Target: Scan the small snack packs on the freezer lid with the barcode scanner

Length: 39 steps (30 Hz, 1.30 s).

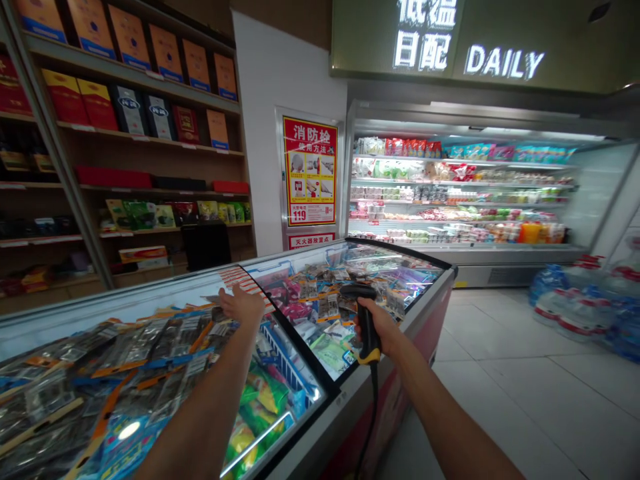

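My right hand [383,325] is wrapped round the handle of a black barcode scanner [369,327] with yellow trim. Its cable [373,407] hangs down past the freezer's side, and its head is above the packets in the right section. On the left, my left hand [243,303] is over the far side of the freezer, fingers bent together at the edge of a small flat packet [213,299]. Part of that packet is hidden by the fingers. Many dark snack packets [165,340] with orange and blue edges lie heaped on the glass below. A red-and-white striped strip [245,277] is just behind the hand.
The chest freezer's dark frame [307,350] divides its two sections. Green-and-yellow bags [263,393] lie under the glass. Shelves of boxes [155,113] stand behind at left. A lit dairy cooler [460,257] stands at the back; bottled water packs [575,310] sit on the floor at right.
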Motion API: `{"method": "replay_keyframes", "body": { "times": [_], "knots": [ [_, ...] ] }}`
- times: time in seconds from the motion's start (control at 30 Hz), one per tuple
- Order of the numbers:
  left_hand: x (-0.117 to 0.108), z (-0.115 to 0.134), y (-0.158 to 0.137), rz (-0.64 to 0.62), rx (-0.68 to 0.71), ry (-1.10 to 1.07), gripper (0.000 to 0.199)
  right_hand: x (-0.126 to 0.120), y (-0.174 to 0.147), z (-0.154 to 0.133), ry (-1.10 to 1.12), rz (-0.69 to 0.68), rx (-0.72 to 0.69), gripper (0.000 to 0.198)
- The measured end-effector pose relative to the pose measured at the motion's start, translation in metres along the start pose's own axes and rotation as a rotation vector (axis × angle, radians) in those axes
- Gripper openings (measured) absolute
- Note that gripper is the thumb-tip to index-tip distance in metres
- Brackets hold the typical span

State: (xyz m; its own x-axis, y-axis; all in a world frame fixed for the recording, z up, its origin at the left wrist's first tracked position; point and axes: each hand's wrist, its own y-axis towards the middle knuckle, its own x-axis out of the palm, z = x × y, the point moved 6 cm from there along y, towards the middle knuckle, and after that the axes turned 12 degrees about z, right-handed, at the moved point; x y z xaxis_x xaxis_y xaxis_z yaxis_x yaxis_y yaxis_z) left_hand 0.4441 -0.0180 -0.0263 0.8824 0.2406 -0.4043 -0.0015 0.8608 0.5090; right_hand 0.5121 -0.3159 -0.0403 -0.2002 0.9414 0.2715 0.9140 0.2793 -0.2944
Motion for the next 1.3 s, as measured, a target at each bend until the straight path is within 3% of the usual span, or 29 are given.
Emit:
{"method": "replay_keyframes", "body": {
  "times": [0.1, 0.27, 0.47, 0.63, 0.77, 0.93, 1.3],
  "knots": [
    [0.000, 0.023, -0.015, 0.015, 0.073, 0.007, 0.045, -0.008, 0.000, 0.000, 0.006, 0.001, 0.004, 0.020],
    [0.037, 0.056, -0.055, -0.322, 0.297, 0.014, 0.045, -0.018, 0.002, -0.002, 0.036, 0.015, -0.009, 0.021],
    [0.075, 0.062, -0.124, -0.659, 0.388, 0.044, 0.054, -0.029, 0.007, 0.000, 0.008, 0.056, -0.008, 0.024],
    [0.079, 0.060, -0.150, -0.721, 0.491, 0.103, 0.058, -0.037, 0.008, -0.001, 0.025, 0.061, -0.005, 0.025],
    [0.079, 0.058, -0.149, -0.728, 0.497, 0.010, 0.061, -0.036, 0.007, 0.000, 0.022, 0.049, -0.018, 0.024],
    [0.074, 0.054, -0.128, -0.680, 0.360, -0.181, 0.064, -0.025, 0.000, 0.003, -0.001, 0.024, 0.004, 0.024],
    [0.054, 0.035, -0.069, -0.562, 0.237, -0.422, 0.066, 0.017, -0.017, 0.008, -0.005, -0.206, 0.069, 0.026]
  ]
}}
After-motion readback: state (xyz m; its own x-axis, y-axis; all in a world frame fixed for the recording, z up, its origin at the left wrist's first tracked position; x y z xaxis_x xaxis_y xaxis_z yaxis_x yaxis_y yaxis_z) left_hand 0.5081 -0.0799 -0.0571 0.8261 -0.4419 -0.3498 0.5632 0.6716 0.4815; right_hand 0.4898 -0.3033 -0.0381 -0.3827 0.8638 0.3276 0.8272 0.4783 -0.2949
